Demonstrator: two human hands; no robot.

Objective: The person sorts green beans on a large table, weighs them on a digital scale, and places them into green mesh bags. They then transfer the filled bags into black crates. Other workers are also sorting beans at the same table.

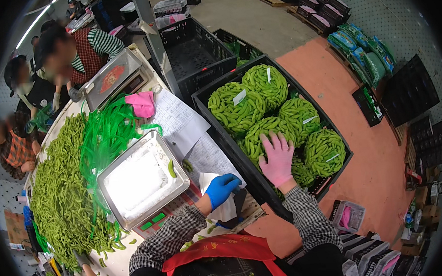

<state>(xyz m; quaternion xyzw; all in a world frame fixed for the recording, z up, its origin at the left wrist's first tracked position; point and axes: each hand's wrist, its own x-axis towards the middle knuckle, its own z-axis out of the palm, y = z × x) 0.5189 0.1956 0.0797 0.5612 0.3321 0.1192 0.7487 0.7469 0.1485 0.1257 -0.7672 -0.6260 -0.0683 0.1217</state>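
My right hand (277, 159), in a pink glove, rests with spread fingers on a net bag of green pea pods (268, 129) in a black plastic crate (221, 138). Several more filled bags with white tags lie around it. My left hand (223, 190), in a blue glove, is over white papers (229, 209) at the table's edge, its fingers bent; whether it grips a sheet is unclear. Left of it, a metal tray (138, 181) with one pod sits on a digital scale (157, 217). Green net bags (107, 133) and a large heap of loose pods (64, 189) lie beyond.
Co-workers stand along the table's far side, and another person's gloved hands (80, 256) reach in at lower left. A second scale (113, 78) stands farther up. A metal post (158, 39) rises beside a black crate (196, 52). Stacked baskets (368, 254) are at lower right.
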